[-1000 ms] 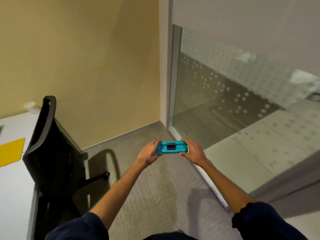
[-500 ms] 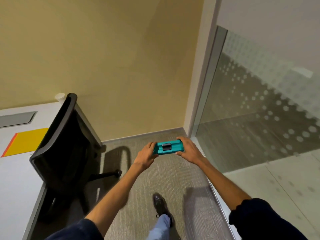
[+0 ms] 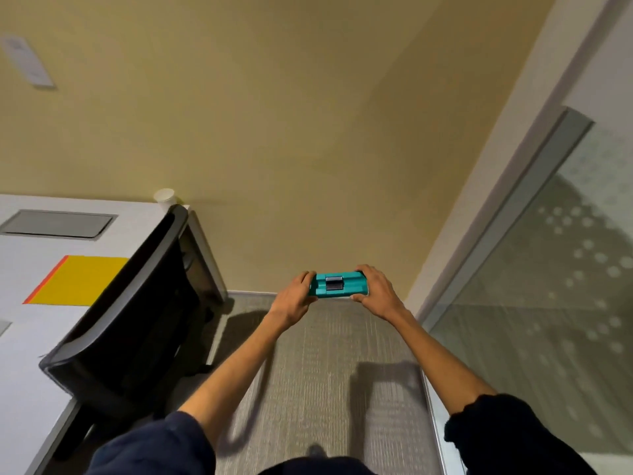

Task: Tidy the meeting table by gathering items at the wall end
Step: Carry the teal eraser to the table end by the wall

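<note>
We hold the case [image 3: 339, 285] in the air over the carpet [image 3: 325, 389], left grip [image 3: 295, 301] and right grip [image 3: 376, 293] each clasped round one end, well apart from the counter [image 3: 20, 354]. Risk, we judge: the chair [image 3: 137, 303] blocks the counter's wall end, so a reach across could clip it or topple the cup [image 3: 165, 196].

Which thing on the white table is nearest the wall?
The white paper cup, upright at the corner of the table; the yellow sheet and grey panel lie flat, farther out.
</note>
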`<state>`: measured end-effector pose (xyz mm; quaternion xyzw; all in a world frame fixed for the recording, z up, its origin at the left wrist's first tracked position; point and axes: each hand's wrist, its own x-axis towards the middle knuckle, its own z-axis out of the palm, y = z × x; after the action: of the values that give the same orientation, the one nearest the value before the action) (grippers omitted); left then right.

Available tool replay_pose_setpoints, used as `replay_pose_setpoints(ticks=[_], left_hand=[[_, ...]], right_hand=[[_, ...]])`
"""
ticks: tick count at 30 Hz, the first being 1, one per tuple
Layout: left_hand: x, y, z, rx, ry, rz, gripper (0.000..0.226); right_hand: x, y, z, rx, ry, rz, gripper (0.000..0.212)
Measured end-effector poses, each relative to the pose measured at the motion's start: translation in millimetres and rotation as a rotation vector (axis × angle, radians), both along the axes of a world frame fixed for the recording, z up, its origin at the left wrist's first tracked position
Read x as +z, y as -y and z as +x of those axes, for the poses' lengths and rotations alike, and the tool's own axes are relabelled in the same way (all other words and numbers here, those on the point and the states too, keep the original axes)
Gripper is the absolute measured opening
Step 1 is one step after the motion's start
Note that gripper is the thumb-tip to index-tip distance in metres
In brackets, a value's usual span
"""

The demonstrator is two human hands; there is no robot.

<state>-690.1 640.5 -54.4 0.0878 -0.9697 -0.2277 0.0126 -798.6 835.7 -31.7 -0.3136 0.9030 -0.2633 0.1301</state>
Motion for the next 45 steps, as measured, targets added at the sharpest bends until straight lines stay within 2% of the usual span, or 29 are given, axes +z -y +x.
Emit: replay_pose_setpoints(ticks=[6, 19, 28, 37, 45], left_hand=[[4.5, 49.6, -30.4, 0.155, -0.014, 0.011, 0.06], [9.3, 155.8, -107.9, 0.417, 0.029, -0.008, 0.06], [48.7, 236.7, -176.7, 0.55, 0.174, -0.204, 0.056], [98.0, 309.5, -175.4, 0.73, 0.187, -0.268, 0.054], [121.0, 378.6, -135.5, 0.841, 0.202, -0.266, 0.056]], right_hand=[[2.9, 69.5, -45.4, 0.053, 0.031, -0.089, 0.064], [-3.1, 212.5, -164.6, 0.312, 0.047, -0.105, 0.064], [10.4, 298.6, -245.9, 0.436, 0.045, -0.184, 0.063], [43.8, 399.0, -265.9, 0.611, 0.018, -0.292, 0.061], [63.4, 491.7, -242.7, 0.748, -0.011, -0.366, 0.062]])
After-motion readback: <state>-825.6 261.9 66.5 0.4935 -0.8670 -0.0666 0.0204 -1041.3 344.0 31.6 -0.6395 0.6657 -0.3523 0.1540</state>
